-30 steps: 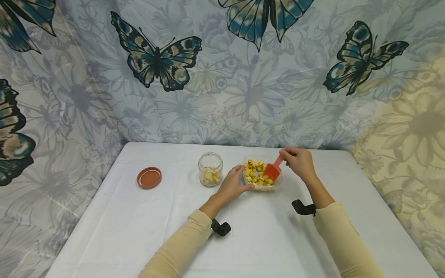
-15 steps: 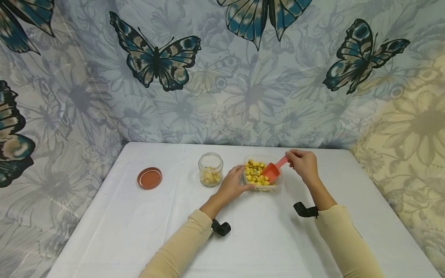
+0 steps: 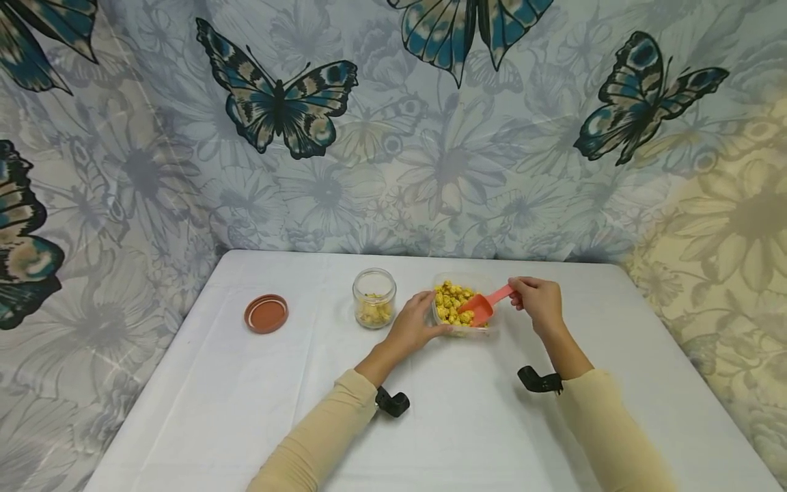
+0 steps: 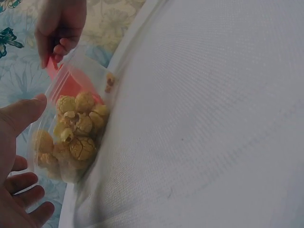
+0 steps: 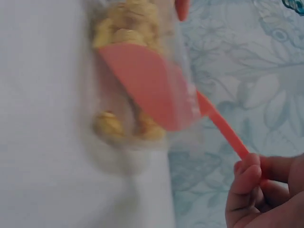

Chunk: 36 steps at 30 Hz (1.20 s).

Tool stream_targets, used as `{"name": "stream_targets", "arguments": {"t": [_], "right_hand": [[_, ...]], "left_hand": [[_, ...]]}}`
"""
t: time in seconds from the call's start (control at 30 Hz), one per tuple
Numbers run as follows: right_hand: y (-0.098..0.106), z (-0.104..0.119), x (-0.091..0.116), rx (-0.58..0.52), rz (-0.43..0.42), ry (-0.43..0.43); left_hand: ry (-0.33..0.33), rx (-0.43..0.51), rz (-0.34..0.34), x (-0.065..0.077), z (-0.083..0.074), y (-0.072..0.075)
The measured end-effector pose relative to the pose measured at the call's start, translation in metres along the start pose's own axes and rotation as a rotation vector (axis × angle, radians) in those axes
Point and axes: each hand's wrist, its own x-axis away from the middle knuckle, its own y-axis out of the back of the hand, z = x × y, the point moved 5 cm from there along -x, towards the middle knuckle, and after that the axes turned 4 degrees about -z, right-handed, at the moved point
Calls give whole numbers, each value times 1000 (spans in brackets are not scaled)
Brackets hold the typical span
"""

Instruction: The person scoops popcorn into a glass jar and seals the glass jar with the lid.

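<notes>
Caramel-coated popcorn fills part of a clear plastic container on the white table. My left hand holds the container at its left end, thumb along the near side and fingers on the left. In the left wrist view its thumb lies at the rim, with the fingers spread lower down. My right hand pinches the handle of a red-orange scoop. The scoop's bowl is tilted down inside the container against the popcorn; a few loose pieces lie beneath it in the right wrist view.
Left of the container stands a lidless glass jar with some popcorn at its bottom. A brown round lid lies farther left on the white tablecloth. Behind the table hangs a butterfly-patterned backdrop.
My right hand has moved slightly down and outward, and the scoop has tipped from steep to flatter, its bowl pushing leftward into the popcorn. The left hand stays on the container.
</notes>
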Motion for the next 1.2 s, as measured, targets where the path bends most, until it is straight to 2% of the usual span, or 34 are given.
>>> {"name": "stream_targets", "arguments": {"t": [0.13,0.27,0.53,0.8,1.03,1.2], "right_hand": [[-5,-22,3,-194,-80,-123],[-11,-28,6,-305,-112,-135],[-23,-26,8,-209,-22,-150],[-18,-31,5,-304,-48,-213],[-24,-23,6,-165,108,-144],[-24,-22,7,-242,102,-210]], "left_hand": [[-5,-24,2,0,1,0],[-14,-25,-7,-1,1,0],[-8,-32,-6,-1,2,0],[-1,-45,-2,-1,1,-1],[-4,-49,-13,-1,1,-2],[-5,-46,-16,-1,0,-1]]}}
